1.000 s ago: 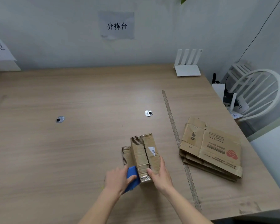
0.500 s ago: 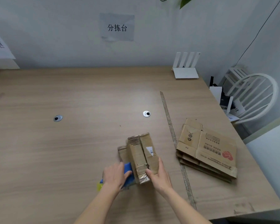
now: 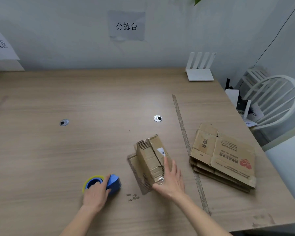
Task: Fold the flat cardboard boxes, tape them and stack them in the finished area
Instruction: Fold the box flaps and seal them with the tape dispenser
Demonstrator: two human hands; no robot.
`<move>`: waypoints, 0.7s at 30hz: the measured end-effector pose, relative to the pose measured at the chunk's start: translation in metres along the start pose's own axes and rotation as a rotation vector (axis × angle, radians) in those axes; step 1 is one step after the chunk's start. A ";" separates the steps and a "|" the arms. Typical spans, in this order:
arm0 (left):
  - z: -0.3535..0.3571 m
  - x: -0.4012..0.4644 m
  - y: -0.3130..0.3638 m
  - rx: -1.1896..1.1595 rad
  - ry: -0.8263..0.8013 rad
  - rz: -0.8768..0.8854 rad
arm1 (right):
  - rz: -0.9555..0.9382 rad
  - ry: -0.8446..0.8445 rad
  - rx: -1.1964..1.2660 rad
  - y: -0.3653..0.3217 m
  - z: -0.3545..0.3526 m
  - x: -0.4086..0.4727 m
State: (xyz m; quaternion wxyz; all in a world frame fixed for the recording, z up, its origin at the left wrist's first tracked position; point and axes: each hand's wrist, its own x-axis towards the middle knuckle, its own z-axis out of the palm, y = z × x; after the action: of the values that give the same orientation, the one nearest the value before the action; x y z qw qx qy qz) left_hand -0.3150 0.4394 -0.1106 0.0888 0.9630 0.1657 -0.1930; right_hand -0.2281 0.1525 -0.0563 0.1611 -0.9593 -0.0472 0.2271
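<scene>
left hand (image 3: 94,195) grips blue tape gun (image 3: 107,183); right hand (image 3: 170,181) flat, fingers spread on box (image 3: 152,159).
corrugated brown cardboard, white label unreadable.

Matt corrugated cardboard box (image 3: 152,159), glossy blue plastic tape dispenser (image 3: 113,183), wood-grain table (image 3: 75,150).
</scene>
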 end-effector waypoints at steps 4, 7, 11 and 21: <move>-0.003 0.005 0.003 0.039 -0.004 -0.050 | -0.231 -0.111 -0.239 0.037 -0.036 0.022; -0.022 0.009 0.039 -0.126 0.190 0.101 | -0.413 -0.049 -0.439 0.043 -0.060 0.034; -0.049 0.018 0.089 -0.200 0.167 0.455 | -0.343 0.294 -0.343 0.049 -0.053 0.029; -0.038 0.032 0.122 -0.266 -0.003 0.539 | -0.088 0.110 0.341 0.031 -0.012 0.014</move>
State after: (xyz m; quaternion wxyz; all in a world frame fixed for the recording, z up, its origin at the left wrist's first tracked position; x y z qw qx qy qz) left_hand -0.2309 0.3439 -0.0754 0.2624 0.9519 -0.0724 -0.1403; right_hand -0.2094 0.1217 -0.0624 0.3333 -0.9261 -0.0412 0.1719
